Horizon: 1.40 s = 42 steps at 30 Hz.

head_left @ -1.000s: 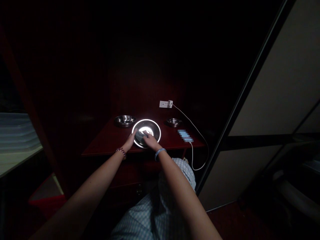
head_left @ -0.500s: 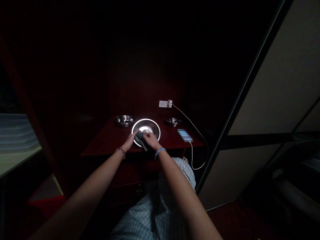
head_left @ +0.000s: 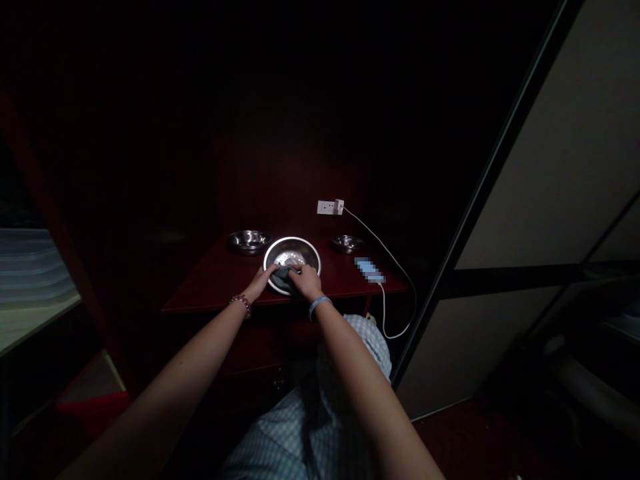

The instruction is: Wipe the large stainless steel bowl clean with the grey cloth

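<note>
A shiny metal bowl [head_left: 300, 248] stands at the front of the dark red desk [head_left: 200, 288]. Over its near side, a dark grey-green cloth [head_left: 283, 276] lies bunched between my two hands. My right hand [head_left: 307, 281] is closed on the cloth, at the right of the bowl's near rim. At the near left rim, my left hand [head_left: 259, 281] has its thumb and fingers closed around the cloth's left end and possibly the rim. The exact grip of the left fingertips is partly hidden.
Behind the bowl sit a metal dish [head_left: 249, 241] on the left and a smaller one [head_left: 346, 244] on the right. A phone [head_left: 370, 270] lies right, its white cable [head_left: 384, 237] running to a wall socket [head_left: 327, 207]. A red bin [head_left: 93, 397] stands lower left.
The cloth's hanging end, which draped over the bowl's near rim, is now gathered up inside the bowl. My right hand has shifted slightly; the bowl stays in place.
</note>
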Tool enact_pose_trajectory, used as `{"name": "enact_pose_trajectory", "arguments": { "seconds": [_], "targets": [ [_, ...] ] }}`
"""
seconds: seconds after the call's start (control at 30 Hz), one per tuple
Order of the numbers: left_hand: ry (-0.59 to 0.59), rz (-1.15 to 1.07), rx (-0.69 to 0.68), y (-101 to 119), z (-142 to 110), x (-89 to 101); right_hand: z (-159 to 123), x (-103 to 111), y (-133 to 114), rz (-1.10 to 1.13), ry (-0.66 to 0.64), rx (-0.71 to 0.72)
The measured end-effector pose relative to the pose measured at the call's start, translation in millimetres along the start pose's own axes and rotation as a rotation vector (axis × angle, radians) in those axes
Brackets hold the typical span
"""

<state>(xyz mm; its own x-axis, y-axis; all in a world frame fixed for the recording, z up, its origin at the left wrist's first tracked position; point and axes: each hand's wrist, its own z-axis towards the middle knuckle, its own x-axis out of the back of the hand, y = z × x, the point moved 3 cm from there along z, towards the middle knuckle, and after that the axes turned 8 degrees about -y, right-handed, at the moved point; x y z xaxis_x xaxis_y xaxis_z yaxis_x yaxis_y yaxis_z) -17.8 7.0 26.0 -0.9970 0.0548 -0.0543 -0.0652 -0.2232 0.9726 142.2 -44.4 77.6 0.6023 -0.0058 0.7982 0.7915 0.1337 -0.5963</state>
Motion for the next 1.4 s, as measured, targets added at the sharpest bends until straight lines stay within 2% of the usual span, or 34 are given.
{"name": "enact_pose_trajectory", "arguments": {
  "seconds": [0.3,0.6,0.83,1.0,1.3,1.4],
  "targets": [
    [-0.001,0.015,0.028,7,-4,-4.7,-5,-5,-4,-0.34,-0.088,0.184],
    [-0.067,-0.021,-0.025,5,-3,-6.4,-9,6,-5,-0.377,0.036,0.051],
    [-0.061,0.056,0.002,5,-3,-5.2,-11,1,-4,-0.576,-0.055,0.108],
    [-0.066,0.058,-0.005,9,-4,-6.8,-10,0,-2,-0.566,-0.053,0.124],
    [-0.092,0.046,-0.024,5,-3,-8.1,-9,5,0,-0.444,0.038,-0.019],
    [-0.096,0.046,-0.035,3,-1,-7.6,-9,4,1,-0.454,0.056,-0.015]
  ]
}}
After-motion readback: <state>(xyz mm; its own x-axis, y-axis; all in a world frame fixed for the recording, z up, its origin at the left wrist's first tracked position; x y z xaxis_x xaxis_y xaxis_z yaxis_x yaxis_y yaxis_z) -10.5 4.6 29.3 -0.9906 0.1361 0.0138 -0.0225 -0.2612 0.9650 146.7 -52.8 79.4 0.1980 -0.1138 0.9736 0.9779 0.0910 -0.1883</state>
